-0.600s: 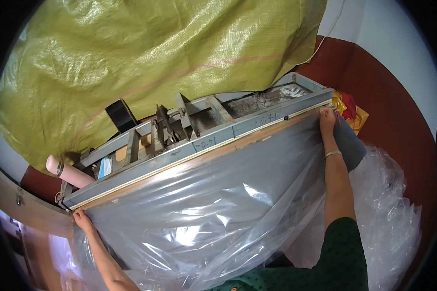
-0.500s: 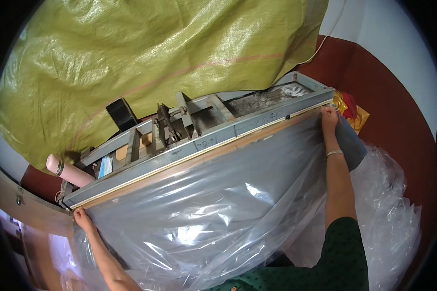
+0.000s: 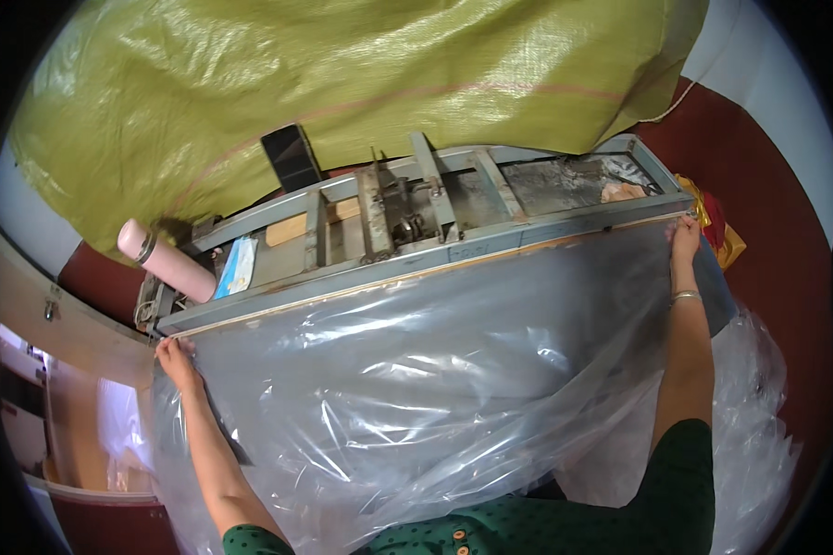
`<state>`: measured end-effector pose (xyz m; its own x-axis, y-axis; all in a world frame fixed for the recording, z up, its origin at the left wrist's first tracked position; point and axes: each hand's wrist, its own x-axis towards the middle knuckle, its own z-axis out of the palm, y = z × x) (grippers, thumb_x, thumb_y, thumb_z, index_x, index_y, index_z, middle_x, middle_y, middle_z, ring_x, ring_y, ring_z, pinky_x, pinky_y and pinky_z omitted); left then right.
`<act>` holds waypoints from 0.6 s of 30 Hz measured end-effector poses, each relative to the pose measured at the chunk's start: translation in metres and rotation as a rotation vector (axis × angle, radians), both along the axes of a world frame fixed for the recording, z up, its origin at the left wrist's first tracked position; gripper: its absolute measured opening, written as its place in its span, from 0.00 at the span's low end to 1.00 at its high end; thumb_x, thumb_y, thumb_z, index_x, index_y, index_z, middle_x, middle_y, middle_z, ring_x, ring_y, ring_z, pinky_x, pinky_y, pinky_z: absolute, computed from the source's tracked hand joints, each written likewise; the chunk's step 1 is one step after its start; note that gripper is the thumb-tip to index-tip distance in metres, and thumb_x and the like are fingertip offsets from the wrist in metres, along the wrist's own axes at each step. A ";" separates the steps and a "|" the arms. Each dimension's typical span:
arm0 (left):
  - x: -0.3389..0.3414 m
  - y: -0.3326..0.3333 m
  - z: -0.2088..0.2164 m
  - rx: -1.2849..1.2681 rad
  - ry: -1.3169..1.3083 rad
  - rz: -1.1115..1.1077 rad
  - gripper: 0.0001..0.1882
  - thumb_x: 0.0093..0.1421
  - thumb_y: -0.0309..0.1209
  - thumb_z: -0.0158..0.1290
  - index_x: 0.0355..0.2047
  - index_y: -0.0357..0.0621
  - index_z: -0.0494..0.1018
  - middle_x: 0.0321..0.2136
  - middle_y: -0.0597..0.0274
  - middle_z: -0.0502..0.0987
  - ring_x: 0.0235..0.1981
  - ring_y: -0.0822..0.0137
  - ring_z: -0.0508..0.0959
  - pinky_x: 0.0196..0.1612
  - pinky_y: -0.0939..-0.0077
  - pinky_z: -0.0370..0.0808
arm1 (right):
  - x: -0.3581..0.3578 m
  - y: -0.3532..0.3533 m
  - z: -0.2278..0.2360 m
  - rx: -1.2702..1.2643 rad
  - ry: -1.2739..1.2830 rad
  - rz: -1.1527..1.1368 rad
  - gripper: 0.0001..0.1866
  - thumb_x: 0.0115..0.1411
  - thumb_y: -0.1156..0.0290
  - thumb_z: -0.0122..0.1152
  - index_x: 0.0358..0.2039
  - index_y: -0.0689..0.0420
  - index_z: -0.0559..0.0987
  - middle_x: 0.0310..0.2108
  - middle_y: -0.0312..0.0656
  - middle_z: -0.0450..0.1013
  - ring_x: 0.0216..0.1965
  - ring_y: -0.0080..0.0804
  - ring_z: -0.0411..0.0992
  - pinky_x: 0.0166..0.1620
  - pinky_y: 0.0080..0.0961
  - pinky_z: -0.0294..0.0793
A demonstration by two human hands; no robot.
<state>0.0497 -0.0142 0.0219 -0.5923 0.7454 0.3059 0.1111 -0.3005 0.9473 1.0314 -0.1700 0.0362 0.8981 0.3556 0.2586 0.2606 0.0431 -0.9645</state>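
A wide sheet of clear plastic film is spread over a grey table top in front of me. My left hand is closed on the film's far left corner, beside the near left end of a metal frame. At the opposite end, my right hand pinches the film's far right corner, close to the frame's right end. Between my hands the film's far edge runs along a narrow pale strip on the frame's near side. The film is wrinkled and shiny, and the fingertips are partly hidden.
On the frame's left part lie a pink bottle and a blue-and-white packet. A black phone leans against a yellow woven sheet behind. Bunched clear plastic hangs at right, near a red-and-gold bag.
The view has shifted. Both hands have brought the film's far edge up to the pale strip, covering most of the wooden band that showed before.
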 end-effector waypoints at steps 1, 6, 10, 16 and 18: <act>-0.007 -0.008 0.005 -0.002 0.002 0.000 0.03 0.58 0.27 0.44 0.32 0.44 0.63 0.26 0.65 0.68 0.23 0.74 0.69 0.26 0.79 0.70 | -0.015 0.011 0.005 -0.130 -0.155 -0.155 0.07 0.58 0.70 0.49 0.35 0.59 0.67 0.24 0.40 0.70 0.23 0.29 0.70 0.27 0.23 0.69; -0.020 -0.042 0.036 -0.146 0.546 -0.193 0.02 0.58 0.24 0.45 0.28 0.44 0.64 0.21 0.71 0.65 0.24 0.79 0.66 0.27 0.86 0.64 | -0.144 0.054 0.091 0.005 -0.701 -0.141 0.11 0.57 0.71 0.50 0.40 0.61 0.69 0.33 0.43 0.70 0.37 0.32 0.70 0.43 0.28 0.67; 0.018 -0.112 0.101 -0.008 0.603 -0.225 0.01 0.59 0.22 0.43 0.30 0.41 0.64 0.24 0.70 0.65 0.25 0.79 0.67 0.30 0.86 0.65 | -0.349 0.064 0.153 0.089 -0.802 0.445 0.10 0.55 0.72 0.54 0.37 0.60 0.72 0.34 0.40 0.70 0.34 0.31 0.67 0.41 0.25 0.67; -0.009 -0.184 0.118 0.127 0.428 -0.094 0.01 0.59 0.23 0.45 0.32 0.41 0.64 0.28 0.69 0.66 0.30 0.79 0.67 0.35 0.86 0.65 | -0.616 0.025 0.140 0.103 -0.964 1.177 0.19 0.48 0.62 0.62 0.38 0.61 0.72 0.35 0.50 0.70 0.37 0.47 0.70 0.39 0.37 0.69; -0.018 -0.195 0.117 0.150 0.419 -0.022 0.04 0.58 0.24 0.47 0.34 0.40 0.65 0.31 0.67 0.67 0.33 0.77 0.68 0.37 0.84 0.66 | -0.660 0.008 0.134 -0.053 -0.821 1.380 0.19 0.49 0.61 0.62 0.36 0.61 0.73 0.30 0.51 0.72 0.33 0.47 0.71 0.37 0.38 0.70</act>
